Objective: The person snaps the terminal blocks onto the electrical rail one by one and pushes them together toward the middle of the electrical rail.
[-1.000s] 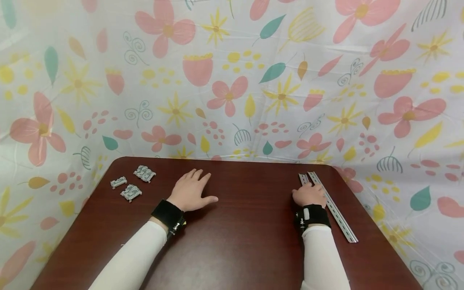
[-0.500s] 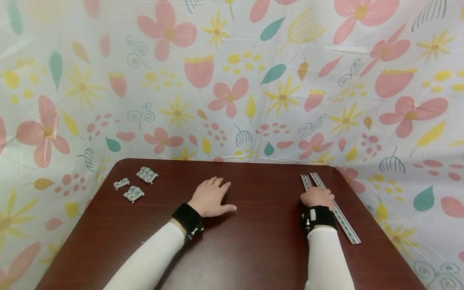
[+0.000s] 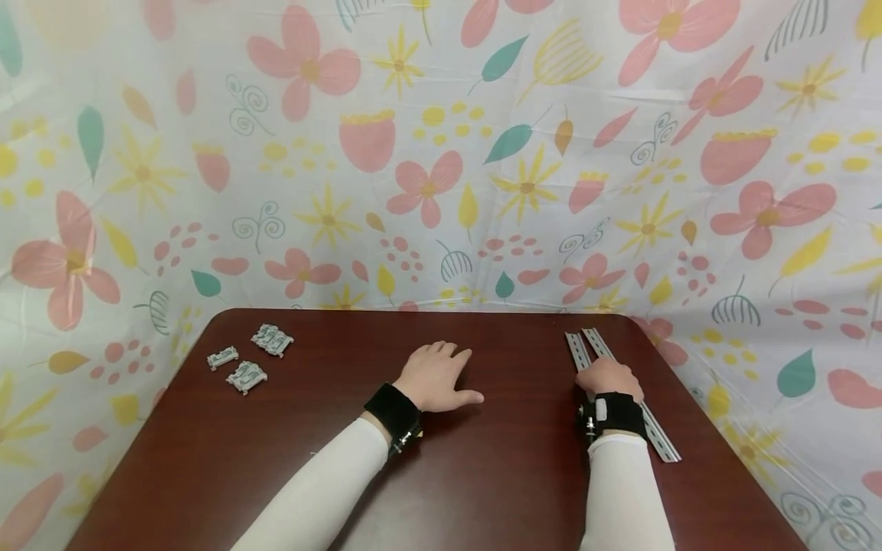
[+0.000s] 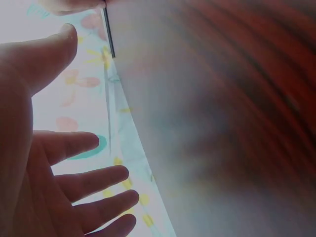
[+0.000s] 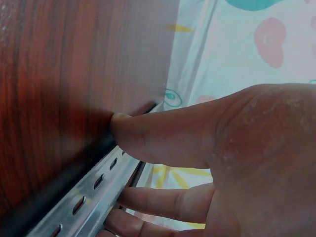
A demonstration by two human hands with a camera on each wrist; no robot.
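Two slotted metal DIN rails lie side by side at the right of the table in the head view. My right hand (image 3: 609,379) is over them, hiding much of the left rail (image 3: 577,350); the right rail (image 3: 661,436) runs out beyond the hand toward the near side. In the right wrist view the thumb is at one edge of a slotted rail (image 5: 98,181) and curled fingers are at the other, pinching it. My left hand (image 3: 434,379), fingers spread and thumb out, is low over the middle of the table and holds nothing.
Several small grey pieces with moulded detail sit at the back left: one small piece (image 3: 223,357) and larger clusters (image 3: 272,340) nearby. The dark red-brown table (image 3: 475,474) ends at a white flower-printed curtain (image 3: 441,252) behind and at the sides.
My left hand has moved right, from near the grey pieces toward the table's middle. My right hand has shifted slightly right and nearer along the rails, which have stayed about where they were.
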